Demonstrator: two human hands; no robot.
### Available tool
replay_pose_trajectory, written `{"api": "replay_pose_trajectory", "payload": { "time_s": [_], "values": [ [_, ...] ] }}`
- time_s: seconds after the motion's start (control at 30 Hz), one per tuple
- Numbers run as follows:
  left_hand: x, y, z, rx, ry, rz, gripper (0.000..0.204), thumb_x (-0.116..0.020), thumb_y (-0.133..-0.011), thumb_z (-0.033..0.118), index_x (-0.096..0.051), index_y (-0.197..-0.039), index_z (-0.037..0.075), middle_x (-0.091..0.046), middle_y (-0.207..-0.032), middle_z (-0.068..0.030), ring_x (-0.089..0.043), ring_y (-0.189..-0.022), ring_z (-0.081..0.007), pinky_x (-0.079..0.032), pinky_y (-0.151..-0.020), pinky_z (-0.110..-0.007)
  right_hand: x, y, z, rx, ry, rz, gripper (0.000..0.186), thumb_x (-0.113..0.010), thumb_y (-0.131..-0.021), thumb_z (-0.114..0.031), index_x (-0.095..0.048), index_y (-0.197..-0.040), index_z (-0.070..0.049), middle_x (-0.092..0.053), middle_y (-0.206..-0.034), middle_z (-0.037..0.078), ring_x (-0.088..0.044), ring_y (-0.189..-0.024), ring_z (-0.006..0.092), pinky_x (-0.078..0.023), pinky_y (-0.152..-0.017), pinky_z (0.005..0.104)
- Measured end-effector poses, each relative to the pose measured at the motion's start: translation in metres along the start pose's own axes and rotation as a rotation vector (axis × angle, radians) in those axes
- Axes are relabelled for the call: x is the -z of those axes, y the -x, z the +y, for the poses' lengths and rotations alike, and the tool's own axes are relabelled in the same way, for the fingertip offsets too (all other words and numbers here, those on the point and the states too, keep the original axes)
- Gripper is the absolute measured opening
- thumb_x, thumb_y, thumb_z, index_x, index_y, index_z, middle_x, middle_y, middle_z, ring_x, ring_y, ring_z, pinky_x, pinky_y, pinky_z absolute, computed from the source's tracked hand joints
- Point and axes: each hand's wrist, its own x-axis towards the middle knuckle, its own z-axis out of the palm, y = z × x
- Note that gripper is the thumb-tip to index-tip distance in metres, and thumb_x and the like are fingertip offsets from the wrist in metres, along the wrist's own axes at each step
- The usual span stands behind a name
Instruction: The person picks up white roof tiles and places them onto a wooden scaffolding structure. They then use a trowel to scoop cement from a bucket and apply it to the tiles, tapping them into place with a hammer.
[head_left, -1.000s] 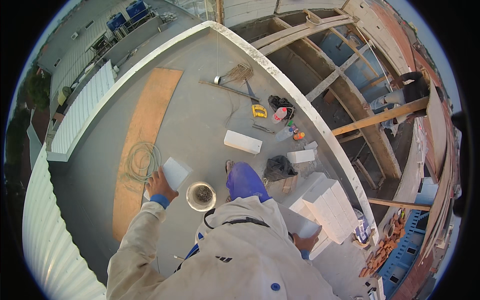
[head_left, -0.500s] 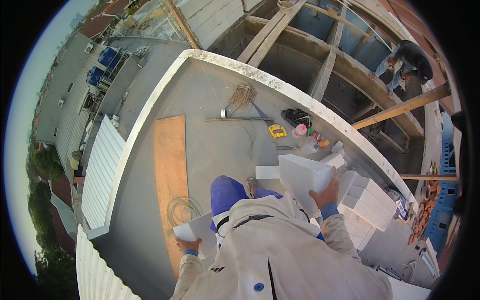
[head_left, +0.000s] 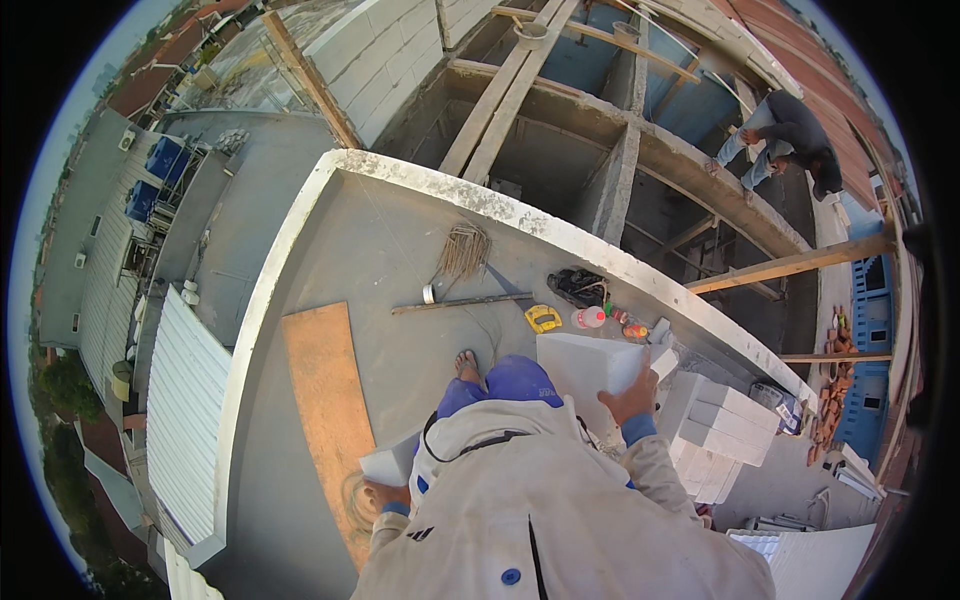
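My right hand (head_left: 632,396) is closed on the edge of a large white lightweight concrete block (head_left: 585,362), held off the floor beside my knee. Low on the other side, my left hand (head_left: 386,496) grips a second white block (head_left: 388,461), partly hidden behind my jacket. Between them are my blue-trousered legs, with one bare foot (head_left: 467,366) on the grey floor. To the right of my right hand stands a stack of similar blocks (head_left: 722,408).
An orange-brown board (head_left: 325,370) and a wire coil (head_left: 357,500) lie at left. Ahead are a rod (head_left: 462,302), a yellow tool (head_left: 543,319) and bottles (head_left: 588,317). A low white-topped wall (head_left: 500,203) bounds the floor; beyond it, a person (head_left: 785,140) crouches by open pits.
My legs have shifted and a bare foot now shows farther left. Both blocks stay in my hands; the surroundings have moved in the view as my head turned.
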Motion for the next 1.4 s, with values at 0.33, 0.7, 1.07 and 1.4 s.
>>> {"api": "replay_pose_trajectory", "payload": {
  "time_s": [0.33, 0.7, 1.07, 1.4],
  "values": [
    [0.112, 0.001, 0.277, -0.337, -0.219, 0.054, 0.132, -0.093, -0.057, 0.04, -0.015, -0.157, 0.005, -0.04, -0.145, -0.0204, -0.044, -0.133, -0.0425, -0.04, -0.11, -0.056, 0.022, -0.025, -0.022, -0.199, -0.141, 0.098, 0.133, -0.091, -0.054, -0.024, -0.016, -0.164, -0.017, -0.044, -0.135, 0.021, -0.047, -0.127, 0.0419, -0.044, -0.11, 0.0501],
    [0.153, 0.028, 0.536, -0.649, -0.377, 0.12, 0.129, -0.095, -0.06, 0.032, -0.015, -0.158, 0.005, -0.04, -0.147, -0.0209, -0.045, -0.135, -0.0427, -0.045, -0.108, -0.056, 0.1, -0.07, -0.041, -0.404, -0.171, 0.137, 0.127, -0.087, -0.054, -0.018, -0.019, -0.162, -0.011, -0.045, -0.138, 0.023, -0.045, -0.131, 0.0433, -0.04, -0.113, 0.0498],
    [0.096, 0.078, 0.747, -0.784, -0.272, 0.041, 0.133, -0.093, -0.06, 0.034, -0.012, -0.157, -0.005, -0.039, -0.147, -0.0307, -0.042, -0.137, -0.0479, -0.041, -0.114, -0.05, 0.169, -0.2, -0.055, -0.455, -0.178, 0.193, 0.125, -0.085, -0.055, -0.018, -0.019, -0.161, -0.007, -0.044, -0.138, 0.025, -0.045, -0.129, 0.0446, -0.04, -0.112, 0.0516],
    [0.045, 0.145, 0.861, -0.693, -0.404, -0.041, 0.13, -0.095, -0.061, 0.035, -0.015, -0.16, 0.007, -0.039, -0.152, -0.02, -0.043, -0.138, -0.042, -0.04, -0.113, -0.054, 0.226, -0.332, -0.051, -0.543, -0.182, 0.185, 0.13, -0.087, -0.057, -0.02, -0.012, -0.163, -0.007, -0.04, -0.143, 0.028, -0.042, -0.133, 0.0464, -0.038, -0.114, 0.0522]
  ]
}}
